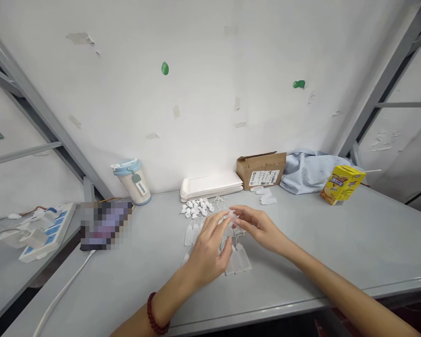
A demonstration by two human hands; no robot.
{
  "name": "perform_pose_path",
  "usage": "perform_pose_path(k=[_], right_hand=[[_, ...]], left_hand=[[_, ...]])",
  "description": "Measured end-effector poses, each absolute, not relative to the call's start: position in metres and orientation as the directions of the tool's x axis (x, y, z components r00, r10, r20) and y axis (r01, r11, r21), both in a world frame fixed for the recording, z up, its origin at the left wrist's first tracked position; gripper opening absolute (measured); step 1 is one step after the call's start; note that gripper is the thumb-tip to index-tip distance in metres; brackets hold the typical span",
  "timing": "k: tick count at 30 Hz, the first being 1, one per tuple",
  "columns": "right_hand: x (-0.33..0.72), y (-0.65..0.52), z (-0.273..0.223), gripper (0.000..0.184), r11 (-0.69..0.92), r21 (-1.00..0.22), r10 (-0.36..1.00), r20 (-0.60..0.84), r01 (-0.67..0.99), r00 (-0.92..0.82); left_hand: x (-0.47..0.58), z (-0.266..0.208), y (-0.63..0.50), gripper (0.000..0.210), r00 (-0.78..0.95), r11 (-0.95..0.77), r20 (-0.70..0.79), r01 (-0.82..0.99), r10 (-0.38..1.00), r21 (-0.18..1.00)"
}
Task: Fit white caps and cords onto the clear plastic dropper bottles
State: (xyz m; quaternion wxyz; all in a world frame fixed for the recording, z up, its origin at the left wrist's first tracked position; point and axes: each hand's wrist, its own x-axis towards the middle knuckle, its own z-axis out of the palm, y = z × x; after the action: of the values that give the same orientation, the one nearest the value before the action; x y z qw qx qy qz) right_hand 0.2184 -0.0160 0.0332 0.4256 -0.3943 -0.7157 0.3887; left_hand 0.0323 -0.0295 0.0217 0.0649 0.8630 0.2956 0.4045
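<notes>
My left hand (210, 250) reaches over the middle of the desk with its fingers stretched forward and its thumb apart. A dark red bead bracelet (156, 314) circles that wrist. My right hand (261, 228) meets the left fingertips, its thumb and fingers curled around a small translucent plastic piece (233, 218), partly hidden. Beneath and around both hands lie translucent plastic sleeves (239, 260) with thin loops; more sleeves (189, 232) sit left of the hands, some covered by my left hand. Just beyond is a pile of small white plastic pieces (196, 207).
At the back stand a white stack (212, 185), an open cardboard box (263, 171) and a tumbler (132, 182). Crumpled blue cloth (303, 171) and a yellow drink carton (343, 185) with a straw are right. A phone (107, 226) with a cable and a power strip (49, 234) are left.
</notes>
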Motion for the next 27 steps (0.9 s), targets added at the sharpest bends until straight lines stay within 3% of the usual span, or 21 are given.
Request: perform_pose_path(k=[8,17,21,27], right_hand=[[0.220,-0.014,0.035,0.033,0.339,-0.927,0.921,0.292,0.161,-0.258],[0.223,-0.011,0.034,0.033,0.293,-0.947,0.935,0.254,0.133,-0.249],[0.223,-0.013,0.034,0.030,0.306,-0.942,0.924,0.260,0.136,-0.279],[0.219,-0.020,0.043,0.022,0.300,-0.945,0.872,0.216,0.129,-0.440]], left_hand=[[0.034,0.020,-0.031,0.045,0.540,-0.848,0.666,0.437,0.514,0.300],[0.033,0.023,-0.031,0.042,0.542,-0.848,0.660,0.417,0.521,0.327],[0.034,0.024,-0.031,0.027,0.433,-0.765,0.639,0.469,0.635,0.442],[0.034,0.036,-0.033,0.019,0.293,-0.550,0.466,0.474,0.835,0.687]])
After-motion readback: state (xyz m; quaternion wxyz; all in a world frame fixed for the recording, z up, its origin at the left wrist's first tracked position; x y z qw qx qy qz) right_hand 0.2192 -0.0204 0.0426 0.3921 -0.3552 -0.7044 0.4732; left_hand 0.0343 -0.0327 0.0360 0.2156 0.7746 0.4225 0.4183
